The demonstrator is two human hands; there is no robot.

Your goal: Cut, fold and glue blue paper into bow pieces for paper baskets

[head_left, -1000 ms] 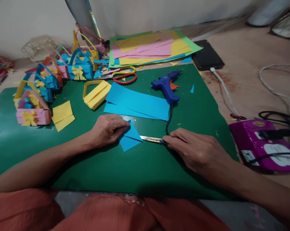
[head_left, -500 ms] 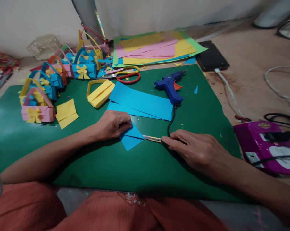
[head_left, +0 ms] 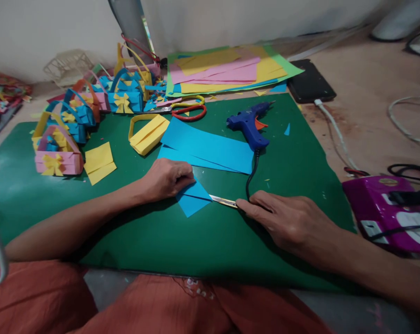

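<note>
My left hand is closed in a fist over a folded piece of blue paper, pressing it on the green mat. My right hand holds a slim yellow cutter knife, its fingers wrapped around the handle. The blade points left and meets the paper's right corner at the fold. Just behind my hands lie larger blue paper strips. A blue glue gun with an orange trigger rests on its side, its cord running down beneath my right hand.
Red-and-yellow-handled scissors and a yellow paper basket lie behind the strips. Several finished paper baskets stand at the left. Coloured sheets are stacked at the back, beside a black phone. A purple power box stands at right.
The view has shifted slightly, so everything sits a little further right. Both hands keep their holds, and the knife stays at the paper's corner.
</note>
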